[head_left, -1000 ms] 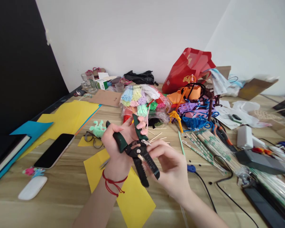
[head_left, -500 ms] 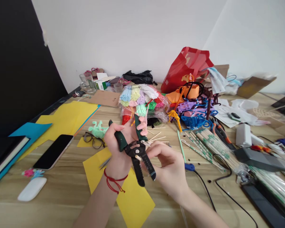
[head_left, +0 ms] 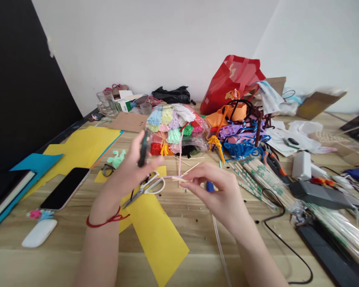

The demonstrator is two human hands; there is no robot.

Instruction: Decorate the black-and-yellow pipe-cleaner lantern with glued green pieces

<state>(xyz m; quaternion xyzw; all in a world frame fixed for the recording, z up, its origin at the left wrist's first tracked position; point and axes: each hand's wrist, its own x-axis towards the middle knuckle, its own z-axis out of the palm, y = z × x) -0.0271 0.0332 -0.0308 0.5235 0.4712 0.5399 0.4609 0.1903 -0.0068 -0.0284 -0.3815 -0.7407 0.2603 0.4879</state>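
My left hand (head_left: 122, 171) is closed on the wire strippers (head_left: 144, 148), whose dark green handle shows between thumb and fingers; their jaws are hidden and the hand is blurred. In a pinch of thumb and forefinger, my right hand (head_left: 216, 191) holds a short pale wooden stick (head_left: 177, 179). Scissors (head_left: 151, 186) with white handles lie between the hands, on yellow paper (head_left: 157, 235). Thin wooden sticks (head_left: 193, 168) are scattered beyond my right fingertips. A slim pink strip (head_left: 180, 153) runs up from near the held stick.
Bagged bundles of coloured pipe cleaners (head_left: 175, 119) lie ahead. A red bag (head_left: 231, 83) stands behind a colourful craft pile (head_left: 239, 135). Orange-and-black pliers (head_left: 273, 163) and packed sticks (head_left: 265, 179) lie right; a phone (head_left: 66, 188) and white case (head_left: 39, 233) lie left.
My left hand has moved left with the wire strippers, away from my right hand. The scissors are uncovered. My right hand has shifted slightly right and up, with the short stick at its fingertips.
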